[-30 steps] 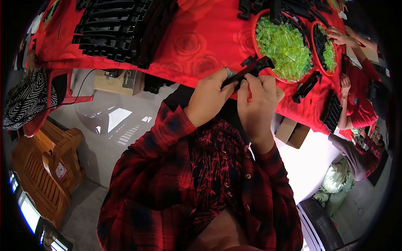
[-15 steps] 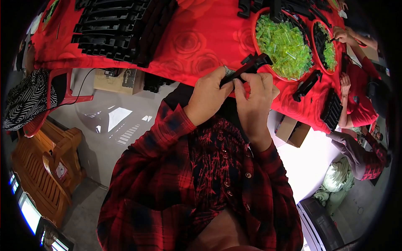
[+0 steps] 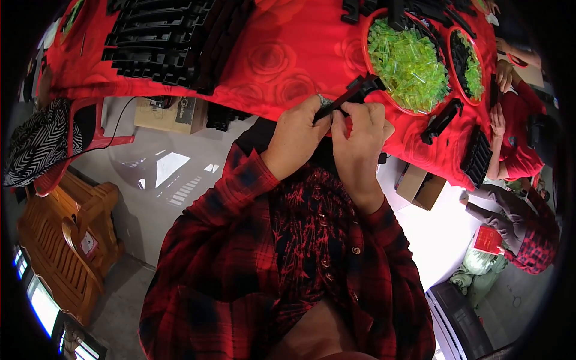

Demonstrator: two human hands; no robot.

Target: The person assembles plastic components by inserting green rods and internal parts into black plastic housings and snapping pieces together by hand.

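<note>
Two bowls of bright green translucent pieces show clearly on the one desk (image 3: 264, 57), which wears a red rose-patterned cloth. The nearer, larger bowl (image 3: 365, 41) holds green pieces too many to count; a second bowl (image 3: 451, 66) stands just to its right, with green pieces and black ones.

One black plastic part (image 3: 363, 89) is held in front of the large bowl and to its left, tilted, its far end near the bowl's rim. Two hands are on it. The left hand (image 3: 296, 135) is closed around its near end. The right hand (image 3: 362, 141) pinches it between thumb and forefinger, the other fingers curled; whether a small piece sits between those fingertips is hidden.

One loose black piece (image 3: 442, 122) lies just in front of the large bowl, toward its right. One big stack of black parts (image 3: 174, 45) stands well to the bowl's left, its layers overlapping too much to count, and one small stack (image 3: 476, 157) lies in front of the bowl, further right.

Two cardboard boxes sit lower than the desk: one box (image 3: 171, 116) well left of the bowl, one open carton (image 3: 421, 187) in front of it. Beyond the second bowl, to the large bowl's right, are two hands (image 3: 497, 120) of a co-worker in red.
</note>
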